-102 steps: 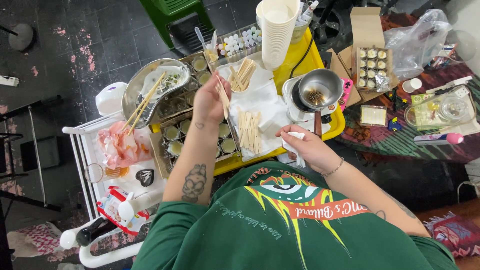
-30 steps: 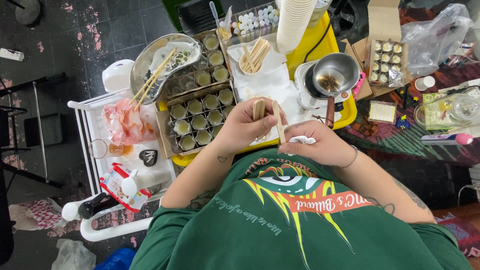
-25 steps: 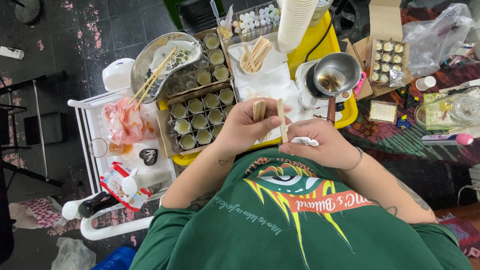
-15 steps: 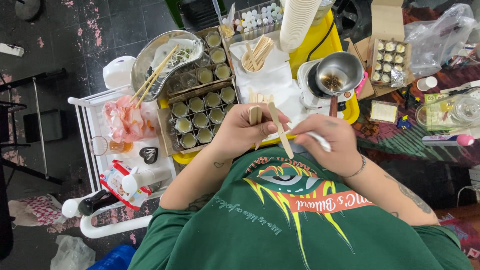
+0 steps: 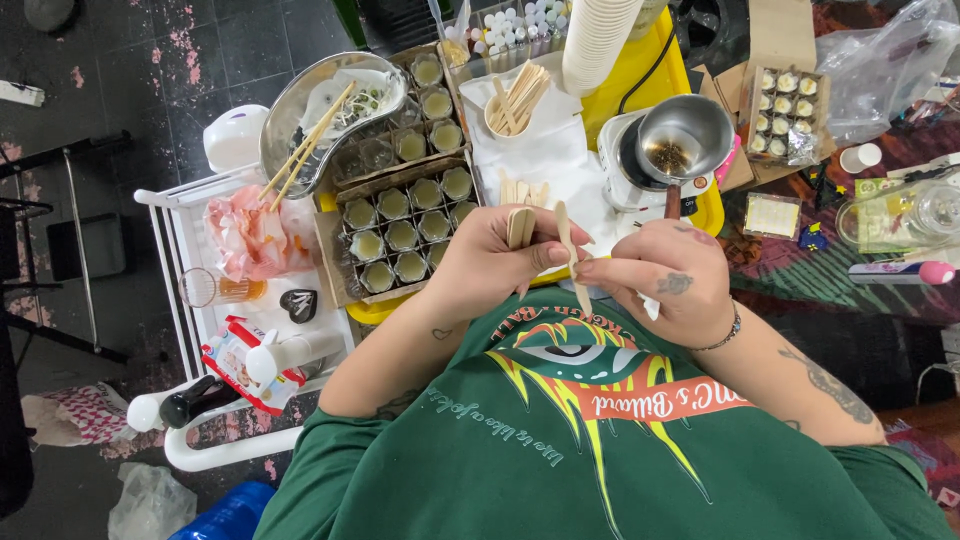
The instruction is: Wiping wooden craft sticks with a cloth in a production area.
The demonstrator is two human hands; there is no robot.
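Note:
My left hand (image 5: pixel 495 265) is closed around a small bundle of flat wooden sticks (image 5: pixel 520 226), held upright just above my chest. My right hand (image 5: pixel 660 280) pinches a single wooden stick (image 5: pixel 570 250) between thumb and fingers, pulling it away from the bundle; a white item pokes out below its fingers. Both hands hover at the near edge of the yellow tray (image 5: pixel 640 70). Just beyond them a cardboard box of small glass jars (image 5: pixel 405 235) filled with pale wax sits to the left, and more loose sticks (image 5: pixel 525 190) lie on white paper (image 5: pixel 545 150).
A metal melting pot (image 5: pixel 685 135) stands on a white base at right. A cup of sticks (image 5: pixel 510 100), a stack of white cups (image 5: pixel 600 40) and a metal bowl with long sticks (image 5: pixel 320 110) are farther back. A white cart (image 5: pixel 190 250) holds pink plastic, a glass and bottles.
The view tightened on my hands. My right hand drew one stick out of the bundle and moved it right and down; the left hand kept hold of the remaining sticks.

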